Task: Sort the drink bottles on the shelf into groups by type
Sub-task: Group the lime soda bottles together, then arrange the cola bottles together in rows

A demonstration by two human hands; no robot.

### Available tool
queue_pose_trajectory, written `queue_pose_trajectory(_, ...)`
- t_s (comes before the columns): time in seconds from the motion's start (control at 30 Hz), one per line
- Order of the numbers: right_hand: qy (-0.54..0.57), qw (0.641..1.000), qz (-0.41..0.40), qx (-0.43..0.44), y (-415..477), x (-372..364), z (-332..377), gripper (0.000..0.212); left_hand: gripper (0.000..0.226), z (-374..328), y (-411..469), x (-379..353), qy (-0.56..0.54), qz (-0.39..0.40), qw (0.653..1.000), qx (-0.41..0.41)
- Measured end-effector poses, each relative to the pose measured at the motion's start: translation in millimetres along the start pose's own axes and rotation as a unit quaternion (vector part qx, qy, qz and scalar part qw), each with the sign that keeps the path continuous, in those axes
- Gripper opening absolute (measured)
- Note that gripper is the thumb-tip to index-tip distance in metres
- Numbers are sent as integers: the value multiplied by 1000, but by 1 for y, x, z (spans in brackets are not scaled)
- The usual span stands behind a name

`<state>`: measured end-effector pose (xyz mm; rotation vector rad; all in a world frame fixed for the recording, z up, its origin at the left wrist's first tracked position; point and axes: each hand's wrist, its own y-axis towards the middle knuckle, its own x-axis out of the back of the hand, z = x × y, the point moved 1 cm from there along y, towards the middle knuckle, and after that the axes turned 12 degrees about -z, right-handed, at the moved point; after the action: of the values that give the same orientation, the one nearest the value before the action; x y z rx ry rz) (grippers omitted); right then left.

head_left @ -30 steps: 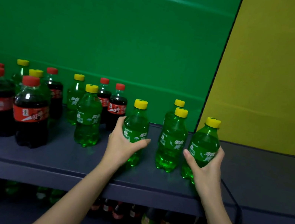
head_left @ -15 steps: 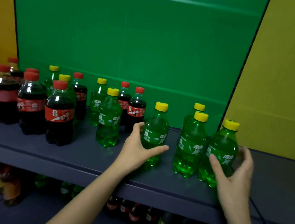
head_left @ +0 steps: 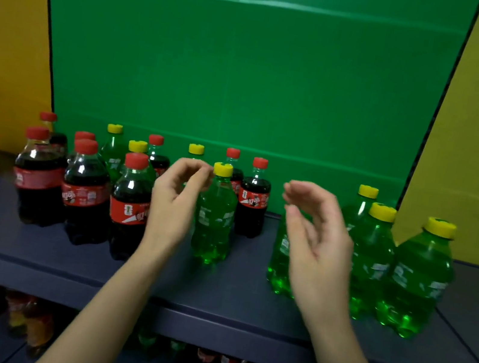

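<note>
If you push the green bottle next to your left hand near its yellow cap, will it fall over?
Probably, yes: the green plastic bottle with the yellow cap is tall on a narrow base, so a high push would likely tip it. It looks full, so likely heavy for its size.

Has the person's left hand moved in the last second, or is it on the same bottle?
Yes. The left hand has left the green bottle it gripped and shifted leftward along the shelf, now beside the lone green bottle.
</note>
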<state>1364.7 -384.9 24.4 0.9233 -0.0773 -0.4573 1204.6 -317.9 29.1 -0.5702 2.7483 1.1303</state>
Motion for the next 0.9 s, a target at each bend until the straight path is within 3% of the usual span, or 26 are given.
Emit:
queue_pose_trajectory(0.13, 1, 1000, -21, -3, 25, -50, -27, 32, 16, 17, 40, -17, -38, 27, 992, 115)
queue_pose_trajectory(0.27, -45, 996, -70, -5, 46, -77, -67, 40, 18, 35, 67, -29, -41, 59, 983, 167)
queue_pose_trajectory(0.37, -68, 991, -100, -56, 54, -89, -94, 42, 26, 49, 77, -41, -35, 89, 969, 228)
queue_pose_trajectory(0.47, -77, 980, -124, -135, 60, -98, -117, 47, 54, 69, 86, -52, 9, 94, 967, 238)
queue_pose_trajectory(0.67, -72, 951, -130, -273, 59, -102, -142, 68, 71, 100, 104, -68, 68, 115, 962, 237)
queue_pose_trajectory(0.9, -134, 946, -74, -286, 48, -104, -150, 64, 51, 130, 103, -76, 149, 139, 941, 272)
